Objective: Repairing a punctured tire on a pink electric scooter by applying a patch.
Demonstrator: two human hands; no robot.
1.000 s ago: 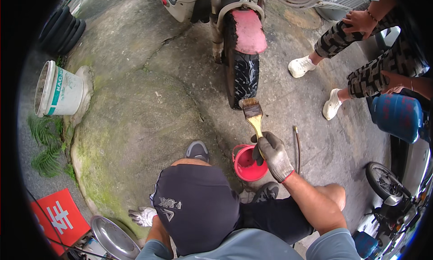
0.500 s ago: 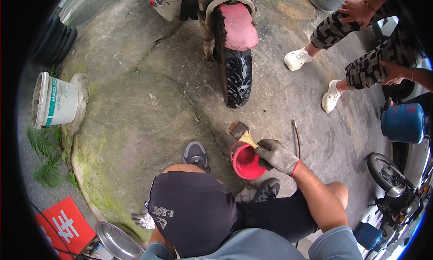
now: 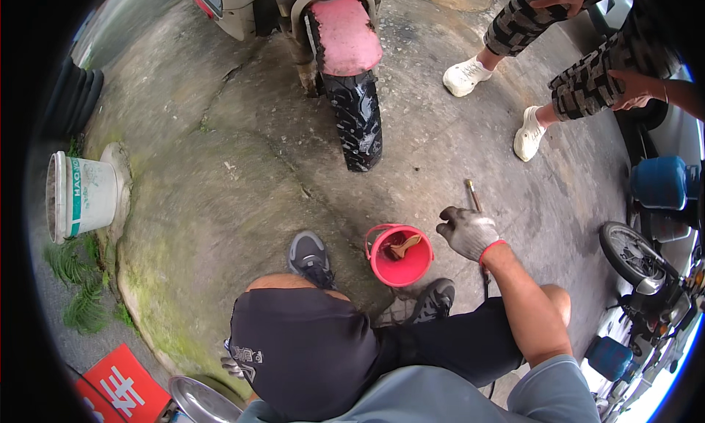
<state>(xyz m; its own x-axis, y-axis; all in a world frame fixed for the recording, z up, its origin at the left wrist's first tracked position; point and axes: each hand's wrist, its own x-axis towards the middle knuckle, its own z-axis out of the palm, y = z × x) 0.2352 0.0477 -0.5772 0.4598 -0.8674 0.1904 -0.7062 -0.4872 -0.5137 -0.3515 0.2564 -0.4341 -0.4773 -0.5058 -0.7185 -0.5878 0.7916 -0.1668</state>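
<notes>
My right hand (image 3: pixel 470 233), in a grey-white work glove with a red cuff edge, is held out to the right of a pink-red bucket (image 3: pixel 410 276). It is open and holds nothing, its dark fingertips curled slightly. Inside the bucket leans a paintbrush (image 3: pixel 406 247) with a pale wooden handle. Just past the glove, a thin dark hose (image 3: pixel 472 193) with a brass-coloured end lies on the ground, partly covered by the hand. Beside my left thigh, my left hand (image 3: pixel 232 366) shows only a few gloved fingers, stretched out; the thigh hides the rest.
Ahead stands a scooter wheel (image 3: pixel 355 118) with a pink patch over its tyre. A person in white shoes (image 3: pixel 467 76) is at the far right. A white bucket (image 3: pixel 95 195) lies tipped at left. Blue cylinders (image 3: pixel 659 182) and a motorcycle (image 3: pixel 637 269) are at right.
The paintbrush has left my right hand and now rests in the bucket. That hand has opened and moved right and slightly up. The whole view has shifted a little.
</notes>
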